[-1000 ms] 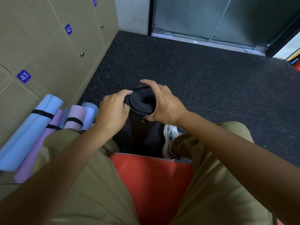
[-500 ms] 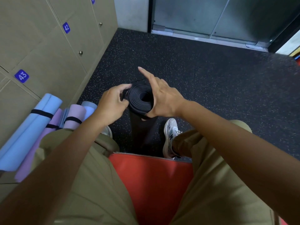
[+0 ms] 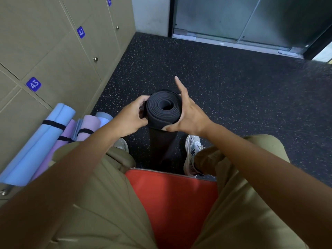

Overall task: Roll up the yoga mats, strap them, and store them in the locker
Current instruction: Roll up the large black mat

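Note:
A black yoga mat [image 3: 163, 112], rolled tight, stands on end on the floor between my feet, its spiral top facing me. My left hand [image 3: 131, 119] pinches what looks like a dark strap end [image 3: 144, 112] at the roll's left side. My right hand [image 3: 190, 115] lies flat against the roll's right side with the fingers straight and pointing away, and its thumb presses the near edge of the roll. Left of my knee, a blue rolled mat [image 3: 36, 146] and a purple one [image 3: 89, 126] lean on the lockers, each with a black strap around it.
Beige lockers [image 3: 59, 69] numbered 42 and 43 line the left wall, all doors closed. I sit on a red seat [image 3: 170, 203]. Dark speckled floor [image 3: 233, 96] stretches ahead to a glass door [image 3: 233, 18]. My right shoe [image 3: 193, 151] stands beside the mat.
My right hand's fingers were curled over the roll's top and have straightened out along its side. The spiral end is now uncovered. My left hand stays at the roll's left side.

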Demonstrator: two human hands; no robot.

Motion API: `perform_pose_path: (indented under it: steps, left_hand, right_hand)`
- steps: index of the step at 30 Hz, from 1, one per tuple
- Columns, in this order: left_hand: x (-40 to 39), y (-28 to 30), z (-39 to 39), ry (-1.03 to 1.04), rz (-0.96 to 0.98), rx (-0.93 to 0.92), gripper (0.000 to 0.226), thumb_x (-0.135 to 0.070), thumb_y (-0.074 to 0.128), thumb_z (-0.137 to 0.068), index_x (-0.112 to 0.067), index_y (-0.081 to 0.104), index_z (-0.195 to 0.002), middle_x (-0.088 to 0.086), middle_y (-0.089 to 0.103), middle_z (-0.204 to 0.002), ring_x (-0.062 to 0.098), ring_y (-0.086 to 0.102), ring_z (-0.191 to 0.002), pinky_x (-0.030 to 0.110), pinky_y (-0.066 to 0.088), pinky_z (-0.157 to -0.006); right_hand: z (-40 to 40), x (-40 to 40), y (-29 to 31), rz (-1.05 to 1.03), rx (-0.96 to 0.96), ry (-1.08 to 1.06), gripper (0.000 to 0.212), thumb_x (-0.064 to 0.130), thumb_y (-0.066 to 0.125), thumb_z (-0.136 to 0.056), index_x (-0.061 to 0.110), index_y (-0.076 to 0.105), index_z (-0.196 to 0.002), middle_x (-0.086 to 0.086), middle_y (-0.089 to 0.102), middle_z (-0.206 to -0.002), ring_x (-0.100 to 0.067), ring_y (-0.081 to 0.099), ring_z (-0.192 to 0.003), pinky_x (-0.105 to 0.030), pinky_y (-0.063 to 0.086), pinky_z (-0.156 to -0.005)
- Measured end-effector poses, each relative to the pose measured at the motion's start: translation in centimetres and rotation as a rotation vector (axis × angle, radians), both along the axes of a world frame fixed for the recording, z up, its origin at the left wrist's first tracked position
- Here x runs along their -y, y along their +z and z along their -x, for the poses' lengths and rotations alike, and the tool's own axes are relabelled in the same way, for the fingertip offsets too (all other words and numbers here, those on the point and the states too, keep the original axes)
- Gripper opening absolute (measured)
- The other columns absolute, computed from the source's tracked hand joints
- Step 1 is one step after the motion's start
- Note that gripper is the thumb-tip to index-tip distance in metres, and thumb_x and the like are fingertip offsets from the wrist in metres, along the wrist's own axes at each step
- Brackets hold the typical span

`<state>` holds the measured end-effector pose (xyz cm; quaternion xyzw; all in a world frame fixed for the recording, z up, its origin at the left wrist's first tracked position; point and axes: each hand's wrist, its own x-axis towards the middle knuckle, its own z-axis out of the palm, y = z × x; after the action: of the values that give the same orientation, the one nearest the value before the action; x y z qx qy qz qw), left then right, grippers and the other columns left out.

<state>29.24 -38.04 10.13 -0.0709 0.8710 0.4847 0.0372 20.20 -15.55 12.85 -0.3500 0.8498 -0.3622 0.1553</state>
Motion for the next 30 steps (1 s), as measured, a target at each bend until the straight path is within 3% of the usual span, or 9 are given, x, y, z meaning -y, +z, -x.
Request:
perform_pose_path:
  steps: [6,10,12,15,17,19,22,24,30]
  left_hand:
    - [-0.4,-1.4,0.2,0.049,0.055,0.045,0.059,0.005,0.071,-0.08,-0.025,0.052,-0.127,0.008,0.061,-0.125,0.024,0.064,-0.114,0.043,0.053,-0.098]
    - [-0.5,-3.2,-0.3,0.028,0.003,0.063,0.072,-0.02,0.071,-0.069,-0.027,0.048,-0.136,0.004,0.057,-0.133,0.02,0.06,-0.124,0.049,0.05,-0.105]
    - [-0.6,-3.3,-0.1,0.018,-0.063,0.053,0.073,-0.008,0.071,-0.073,-0.025,0.045,-0.14,0.003,0.058,-0.136,0.017,0.059,-0.126,0.048,0.049,-0.108]
    - [-0.6,-3.0,0.4,-0.018,-0.115,0.049,0.071,0.007,0.069,-0.079,-0.016,0.046,-0.143,0.002,0.06,-0.137,0.015,0.057,-0.129,0.043,0.045,-0.114]
    - [-0.2,-3.2,0.5,-0.043,-0.114,0.073,0.073,0.006,0.071,-0.08,-0.013,0.046,-0.146,0.0,0.061,-0.137,0.012,0.057,-0.13,0.043,0.043,-0.115]
    - [0.4,-3.8,0.5,-0.05,-0.11,0.077,0.073,0.003,0.072,-0.081,-0.015,0.046,-0.147,-0.001,0.062,-0.138,0.011,0.057,-0.131,0.043,0.043,-0.116]
    - [1.1,-4.6,0.7,-0.074,-0.17,0.071,0.07,0.006,0.072,-0.082,-0.013,0.047,-0.145,0.001,0.062,-0.139,0.012,0.057,-0.133,0.039,0.042,-0.116]
    - [1.6,-5.4,0.6,-0.095,-0.197,0.112,0.069,0.013,0.07,-0.085,-0.01,0.046,-0.145,0.003,0.061,-0.14,0.012,0.056,-0.133,0.036,0.042,-0.116]
    - [2.0,-7.4,0.7,-0.065,-0.283,0.168,0.056,0.012,0.069,-0.089,-0.01,0.053,-0.138,0.008,0.064,-0.136,0.016,0.059,-0.13,0.035,0.046,-0.111]
  right_hand:
    - [-0.6,-0.5,-0.7,-0.025,0.037,-0.068,0.157,0.051,0.097,-0.056,0.05,-0.027,-0.151,-0.008,0.061,-0.142,-0.03,0.064,-0.119,-0.048,0.052,-0.1]
    - [-0.9,-1.2,-2.0,-0.048,0.075,-0.067,0.153,0.056,0.094,-0.061,0.045,-0.027,-0.153,-0.008,0.061,-0.142,-0.03,0.062,-0.121,-0.039,0.05,-0.101]
    - [-0.5,-1.3,-2.4,-0.053,0.08,-0.039,0.153,0.059,0.093,-0.06,0.045,-0.028,-0.153,-0.01,0.061,-0.141,-0.029,0.063,-0.119,-0.04,0.049,-0.103]
    - [0.4,-2.2,-3.1,-0.145,0.021,-0.002,0.155,0.063,0.09,-0.06,0.038,-0.031,-0.154,-0.007,0.072,-0.104,-0.028,0.056,-0.11,-0.036,0.037,-0.109]
    - [0.7,-3.1,-3.9,-0.205,-0.019,-0.007,0.154,0.063,0.088,-0.062,0.035,-0.032,-0.154,0.001,0.062,-0.072,-0.019,0.045,-0.095,-0.036,0.033,-0.107]
    - [0.8,-3.4,-4.9,-0.237,-0.068,0.028,0.153,0.066,0.086,-0.063,0.034,-0.033,-0.153,0.001,0.058,-0.068,-0.014,0.043,-0.085,-0.038,0.034,-0.106]
    - [1.2,-3.7,-6.6,-0.253,-0.076,0.069,0.151,0.068,0.085,-0.063,0.033,-0.031,-0.155,-0.006,0.071,-0.116,-0.016,0.053,-0.091,-0.039,0.03,-0.111]
    - [1.5,-3.7,-7.3,-0.26,-0.08,0.096,0.149,0.065,0.086,-0.065,0.03,-0.026,-0.157,-0.005,0.056,-0.148,-0.024,0.061,-0.108,-0.036,0.027,-0.111]
    - [1.4,-4.0,-8.8,-0.258,-0.021,0.102,0.149,0.067,0.087,-0.061,0.025,-0.017,-0.159,-0.006,0.052,-0.152,-0.02,0.061,-0.118,-0.033,0.024,-0.111]
